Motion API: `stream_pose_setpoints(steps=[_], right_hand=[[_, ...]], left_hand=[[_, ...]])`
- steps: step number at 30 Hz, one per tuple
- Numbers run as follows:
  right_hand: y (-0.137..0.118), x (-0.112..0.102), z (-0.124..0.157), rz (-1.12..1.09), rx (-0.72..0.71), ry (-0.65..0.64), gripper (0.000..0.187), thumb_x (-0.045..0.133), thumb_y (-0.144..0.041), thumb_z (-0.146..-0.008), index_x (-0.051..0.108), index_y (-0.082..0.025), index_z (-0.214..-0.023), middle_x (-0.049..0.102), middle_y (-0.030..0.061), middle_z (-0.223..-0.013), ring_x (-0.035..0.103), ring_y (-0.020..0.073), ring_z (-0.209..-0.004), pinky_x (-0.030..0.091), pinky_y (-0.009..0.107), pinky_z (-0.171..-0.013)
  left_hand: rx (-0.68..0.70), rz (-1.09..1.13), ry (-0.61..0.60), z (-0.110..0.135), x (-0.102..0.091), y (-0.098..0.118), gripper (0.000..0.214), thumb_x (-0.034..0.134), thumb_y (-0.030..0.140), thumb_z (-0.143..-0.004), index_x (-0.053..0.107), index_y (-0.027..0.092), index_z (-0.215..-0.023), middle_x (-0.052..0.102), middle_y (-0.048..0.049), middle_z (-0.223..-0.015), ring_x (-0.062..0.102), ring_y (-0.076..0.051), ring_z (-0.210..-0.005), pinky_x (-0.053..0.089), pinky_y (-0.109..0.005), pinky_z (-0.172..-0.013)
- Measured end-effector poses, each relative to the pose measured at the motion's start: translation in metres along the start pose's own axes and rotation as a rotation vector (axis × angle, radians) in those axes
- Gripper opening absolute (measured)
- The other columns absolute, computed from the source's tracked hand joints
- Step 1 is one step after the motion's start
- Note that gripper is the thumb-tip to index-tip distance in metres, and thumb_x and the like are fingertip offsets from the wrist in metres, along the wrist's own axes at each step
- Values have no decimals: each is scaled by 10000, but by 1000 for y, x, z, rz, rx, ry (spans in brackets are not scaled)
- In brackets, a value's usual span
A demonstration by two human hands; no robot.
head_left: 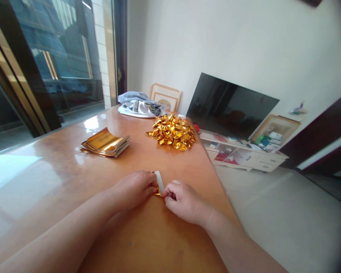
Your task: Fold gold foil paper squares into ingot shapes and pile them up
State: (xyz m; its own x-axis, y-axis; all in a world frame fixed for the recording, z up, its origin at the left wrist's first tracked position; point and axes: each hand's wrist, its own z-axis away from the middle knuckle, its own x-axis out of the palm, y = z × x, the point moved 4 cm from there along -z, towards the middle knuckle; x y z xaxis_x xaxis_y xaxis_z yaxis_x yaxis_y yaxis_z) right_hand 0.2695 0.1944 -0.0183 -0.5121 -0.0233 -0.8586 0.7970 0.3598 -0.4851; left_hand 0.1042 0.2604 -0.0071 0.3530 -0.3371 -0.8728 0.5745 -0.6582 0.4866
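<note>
On the wooden table a small sheet of gold foil paper [160, 182], partly folded with its white back showing, lies between my hands. My left hand [139, 186] has its fingers closed on the sheet's left side and covers part of it. At the sheet's lower right corner, the fingertips of my right hand [181, 200] pinch the edge. Beyond my left hand sits a stack of flat gold foil paper [106, 143], its top sheet curling up. Farther off, toward the table's right edge, folded gold foil pieces [174, 132] are heaped in a pile.
Bundled pale blue and white cloth [139, 104] rests at the table's far end, before framed pictures [166, 96]. The table [130, 242] drops off on the right to a tiled floor. A television [231, 104] stands behind a low white cabinet [244, 153]; glass doors are left.
</note>
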Motion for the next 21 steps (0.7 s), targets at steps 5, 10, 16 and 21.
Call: stream_pose_setpoints(steps=[5, 10, 16, 21], right_hand=[[-6, -5, 1, 46, -67, -47, 250, 583, -49, -775, 731, -221, -879, 669, 9, -833, 592, 159, -809, 434, 251, -719], [-15, -13, 7, 176, -152, -85, 261, 591, -92, -829, 766, -236, -960, 683, 32, -855, 591, 181, -850, 432, 279, -740], [-23, -18, 12, 276, -170, -118, 227, 593, -162, -879, 771, -262, -980, 656, 39, -810, 569, 188, -814, 394, 294, -671], [-21, -20, 11, 250, -182, -123, 266, 581, -140, -876, 773, -266, -1011, 670, 36, -814, 580, 184, -806, 410, 290, -690]], left_hand=[[33, -109, 24, 2, -3, 3, 140, 567, 294, -899, 675, 226, -841, 683, -37, -882, 612, -202, -844, 376, -298, -739], [38, -226, 57, 3, -5, 9, 190, 558, 339, -926, 680, 227, -834, 704, -53, -908, 609, -219, -879, 340, -346, -785], [29, -270, 87, 2, -5, 12, 201, 563, 352, -926, 666, 217, -818, 704, -61, -895, 580, -221, -876, 323, -361, -784], [8, -292, 87, 2, -5, 15, 227, 531, 339, -940, 655, 211, -799, 692, -73, -894, 565, -229, -881, 328, -362, -781]])
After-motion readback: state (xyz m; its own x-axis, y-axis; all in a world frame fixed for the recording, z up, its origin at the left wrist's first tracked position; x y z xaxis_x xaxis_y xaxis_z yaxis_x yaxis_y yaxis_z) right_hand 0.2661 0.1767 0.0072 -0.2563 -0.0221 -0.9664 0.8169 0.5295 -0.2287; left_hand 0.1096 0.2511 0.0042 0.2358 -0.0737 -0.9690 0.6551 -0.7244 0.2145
